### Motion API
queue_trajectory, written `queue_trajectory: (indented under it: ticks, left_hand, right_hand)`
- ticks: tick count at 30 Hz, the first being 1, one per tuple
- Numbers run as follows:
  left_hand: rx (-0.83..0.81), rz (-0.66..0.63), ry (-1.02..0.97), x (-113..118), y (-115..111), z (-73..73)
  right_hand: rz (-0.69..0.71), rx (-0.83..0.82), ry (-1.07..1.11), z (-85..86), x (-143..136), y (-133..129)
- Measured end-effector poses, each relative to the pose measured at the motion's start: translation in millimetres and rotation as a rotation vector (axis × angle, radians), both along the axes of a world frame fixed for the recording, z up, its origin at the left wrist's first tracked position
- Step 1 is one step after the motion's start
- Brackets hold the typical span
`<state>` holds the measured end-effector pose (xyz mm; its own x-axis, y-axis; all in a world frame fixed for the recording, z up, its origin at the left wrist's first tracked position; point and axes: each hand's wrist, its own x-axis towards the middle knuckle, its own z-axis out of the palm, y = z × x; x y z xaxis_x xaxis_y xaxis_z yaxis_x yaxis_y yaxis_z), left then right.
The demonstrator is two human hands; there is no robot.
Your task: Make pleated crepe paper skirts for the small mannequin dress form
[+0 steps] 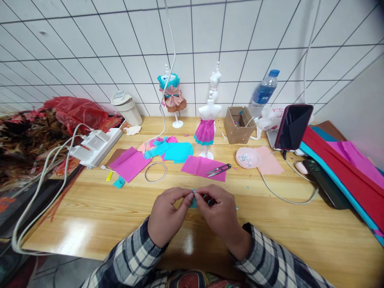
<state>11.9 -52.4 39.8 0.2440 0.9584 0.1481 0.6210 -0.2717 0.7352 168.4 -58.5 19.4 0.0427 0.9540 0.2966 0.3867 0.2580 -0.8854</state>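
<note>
Just above the table's front part, my left hand (169,212) and my right hand (218,214) meet fingertip to fingertip. Both are closed in a pinch on a small teal piece of crepe paper (193,203), mostly covered by my fingers. Ahead of them lies a magenta sheet (195,166) with metal thread snips (219,170) on top. Behind it stands a small white dress form (210,110) wearing a magenta skirt (205,132) with a teal hem. Turquoise sheets (179,152) and another magenta sheet (130,164) lie to the left, near a thin ring (155,172).
A pink dish (248,157) of shiny beads, a cardboard box (239,126), a water bottle (264,92) and an upright phone (294,127) stand right. On the left are a power strip (99,148) and lidded cup (127,108). A dressed form (173,96) stands at the back. Cables cross the table.
</note>
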Motion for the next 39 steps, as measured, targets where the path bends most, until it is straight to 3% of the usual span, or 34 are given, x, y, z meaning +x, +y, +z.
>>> queue_trajectory:
  ticks: [13,19,25,33,39]
  left_hand:
    - [0.016,0.022,0.015,-5,7,1.8]
    - [-0.003,0.075,-0.004,-4,9,-3.6]
    - [-0.057,0.012,-0.018,-4,9,-3.1]
    - [0.056,-0.06,0.088,-4,10,0.9]
    - [0.05,0.008,0.066,-4,11,0.1]
  right_hand:
    - [0.1,0.144,-0.058,-14.0,2,-1]
    - [0.129,0.281,-0.248,-20.0,5,-3]
    - [0.108,0.195,-0.193,-17.5,5,-2]
    - [0.117,0.152,-0.176,-20.1,6,-1]
    - [0.152,0.229,-0.287,-15.8,6,-4]
